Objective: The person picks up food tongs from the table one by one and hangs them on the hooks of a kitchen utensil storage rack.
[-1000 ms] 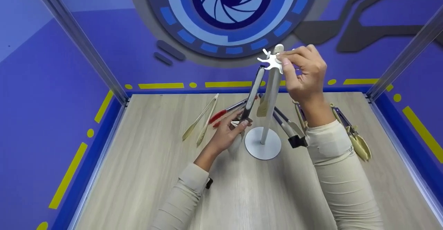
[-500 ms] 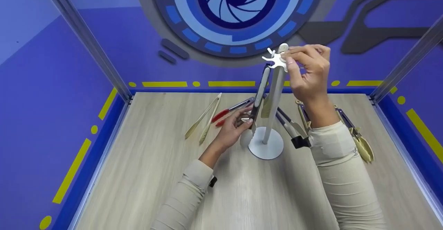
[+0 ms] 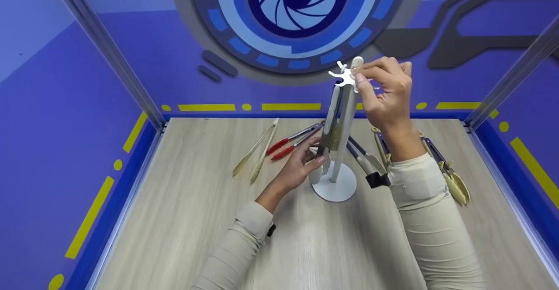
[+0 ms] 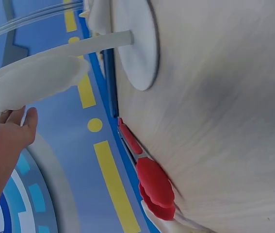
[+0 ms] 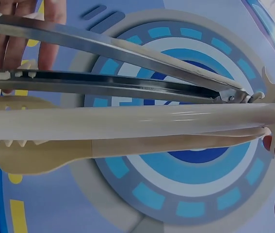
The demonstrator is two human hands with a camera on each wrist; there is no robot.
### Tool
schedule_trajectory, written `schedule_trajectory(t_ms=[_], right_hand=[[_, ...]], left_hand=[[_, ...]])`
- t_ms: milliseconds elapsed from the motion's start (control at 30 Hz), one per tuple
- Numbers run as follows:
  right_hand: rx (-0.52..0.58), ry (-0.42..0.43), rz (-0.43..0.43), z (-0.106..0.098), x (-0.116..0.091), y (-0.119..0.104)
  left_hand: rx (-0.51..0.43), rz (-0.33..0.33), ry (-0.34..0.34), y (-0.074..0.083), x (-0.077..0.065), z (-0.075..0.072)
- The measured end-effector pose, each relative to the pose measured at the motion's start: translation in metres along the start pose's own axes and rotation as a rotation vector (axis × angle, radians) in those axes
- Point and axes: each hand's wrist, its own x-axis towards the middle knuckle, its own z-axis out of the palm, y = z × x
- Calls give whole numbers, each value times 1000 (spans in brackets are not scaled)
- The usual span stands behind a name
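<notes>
The white stand has a round base [image 3: 334, 187], a pole [image 3: 345, 128] and a pronged hook plate [image 3: 345, 78] on top. My left hand [image 3: 297, 165] holds metal tongs [image 5: 118, 53] low down near their white heads [image 4: 40, 80], left of the pole. Their upper end meets a prong; I cannot tell whether the loop is fully over it. At the plate, thumb and fingers of my right hand [image 3: 388, 90] pinch its centre. Beige tongs [image 5: 55, 158] hang on the pole's other side in the right wrist view.
On the tabletop lie slim beige tongs [image 3: 255, 152] and red-tipped tongs [image 3: 290, 146] to the left. Grey-headed tongs [image 3: 369, 155] lie right of the pole, with gold tongs [image 3: 456, 185] farther right. A blue patterned wall [image 3: 131, 63] stands behind.
My left hand has swung the lower end of the metal tongs rightward, closer to the pole. My right hand keeps its pinch on the hook plate.
</notes>
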Motion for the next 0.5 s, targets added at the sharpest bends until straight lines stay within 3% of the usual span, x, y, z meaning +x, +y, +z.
schedule_trajectory(t_ms=[500], right_hand=[[77, 43, 56, 5, -1, 5]], left_hand=[[-30, 61, -56, -8, -8, -4]])
